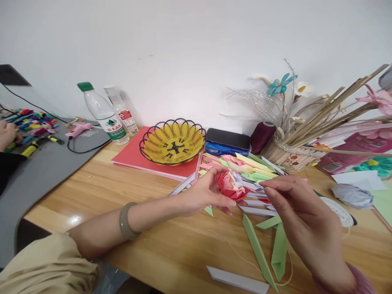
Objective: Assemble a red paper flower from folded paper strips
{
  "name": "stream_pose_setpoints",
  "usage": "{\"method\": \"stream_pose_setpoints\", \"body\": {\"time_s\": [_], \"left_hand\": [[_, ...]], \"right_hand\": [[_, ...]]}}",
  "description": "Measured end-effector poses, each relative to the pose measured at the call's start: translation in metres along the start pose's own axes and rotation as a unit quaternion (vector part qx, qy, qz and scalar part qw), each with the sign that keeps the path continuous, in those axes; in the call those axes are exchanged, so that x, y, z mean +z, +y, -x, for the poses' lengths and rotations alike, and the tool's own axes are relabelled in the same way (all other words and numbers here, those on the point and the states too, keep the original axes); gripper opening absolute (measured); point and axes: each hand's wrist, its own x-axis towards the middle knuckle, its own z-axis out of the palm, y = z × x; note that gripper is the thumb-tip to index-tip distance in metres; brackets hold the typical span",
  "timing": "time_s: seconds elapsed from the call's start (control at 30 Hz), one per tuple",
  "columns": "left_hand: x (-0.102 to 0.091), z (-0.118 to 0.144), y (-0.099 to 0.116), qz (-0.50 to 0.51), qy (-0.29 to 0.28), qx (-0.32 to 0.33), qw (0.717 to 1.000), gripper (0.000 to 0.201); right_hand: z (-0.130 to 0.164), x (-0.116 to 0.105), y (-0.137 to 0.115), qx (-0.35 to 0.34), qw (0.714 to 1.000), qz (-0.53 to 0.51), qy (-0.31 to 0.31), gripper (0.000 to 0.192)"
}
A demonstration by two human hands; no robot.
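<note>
My left hand [208, 192], with a bracelet on its wrist, is closed round a folded paper flower [229, 188] with red outer petals and pale pink and whitish inner ones. Just right of the flower, my right hand [303, 216] pinches thumb and forefinger together; what is between the tips is too small to make out. Folded paper strips [248, 165] in pink, green, yellow and white lie in a pile behind the flower. Nearer me are a long green strip [257, 249], a shorter green strip [279, 253] and a white strip [235, 279]. A thin pale thread [235, 249] curls across the table among them.
A yellow woven basket [159, 143] sits on red paper [128, 157]. Behind stand two bottles [105, 118], a phone [228, 139] on a blue pack and a dark thread spool [262, 136]. Dried stems fill a pot [290, 157]. At left are a pink glue gun [79, 128] and another person's hand [7, 134].
</note>
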Motion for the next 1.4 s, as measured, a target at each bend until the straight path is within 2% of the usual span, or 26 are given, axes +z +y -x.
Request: {"method": "stream_pose_setpoints", "body": {"time_s": [0.13, 0.3, 0.47, 0.57, 0.63, 0.77, 0.93, 1.1, 1.2, 1.33, 1.4], "left_hand": [[0.002, 0.001, -0.001, -0.027, 0.019, -0.012, 0.999, 0.077], [0.004, 0.003, -0.006, -0.056, 0.014, 0.000, 0.998, 0.071], [0.010, 0.004, -0.007, -0.042, 0.044, -0.013, 0.998, 0.075], [0.011, 0.004, -0.009, -0.026, 0.051, -0.008, 0.998, 0.076], [0.010, 0.003, -0.012, -0.015, 0.054, 0.001, 0.998, 0.074], [0.008, 0.003, -0.018, 0.005, 0.051, 0.017, 0.999, 0.067], [0.008, 0.002, -0.020, 0.012, 0.063, 0.028, 0.998, 0.058], [0.011, 0.004, -0.017, 0.078, 0.066, 0.009, 0.995, 0.056], [0.013, 0.005, -0.014, 0.118, 0.066, -0.008, 0.991, 0.046], [0.013, 0.004, -0.013, 0.141, 0.040, 0.018, 0.989, 0.028], [0.013, 0.004, -0.013, 0.145, 0.041, 0.023, 0.988, 0.026]], "right_hand": [[0.002, 0.002, -0.007, -0.050, 0.998, -0.002, -0.040, 0.013], [0.005, 0.005, -0.013, -0.104, 0.992, 0.012, -0.066, 0.022], [0.008, 0.008, -0.014, -0.115, 0.992, 0.060, -0.008, 0.020], [0.008, 0.009, -0.013, -0.130, 0.989, 0.074, -0.016, 0.020], [0.009, 0.009, -0.012, -0.131, 0.988, 0.080, -0.029, 0.023], [0.010, 0.010, -0.011, -0.130, 0.986, 0.105, -0.002, 0.024], [0.008, 0.011, -0.011, -0.119, 0.989, 0.076, -0.031, 0.020], [0.008, 0.011, -0.011, -0.116, 0.991, 0.056, -0.033, 0.017], [0.009, 0.010, -0.010, -0.110, 0.992, 0.054, -0.037, 0.018], [0.009, 0.011, -0.011, -0.105, 0.993, 0.051, -0.036, 0.018], [0.008, 0.011, -0.012, -0.110, 0.992, 0.042, -0.043, 0.016]]}}
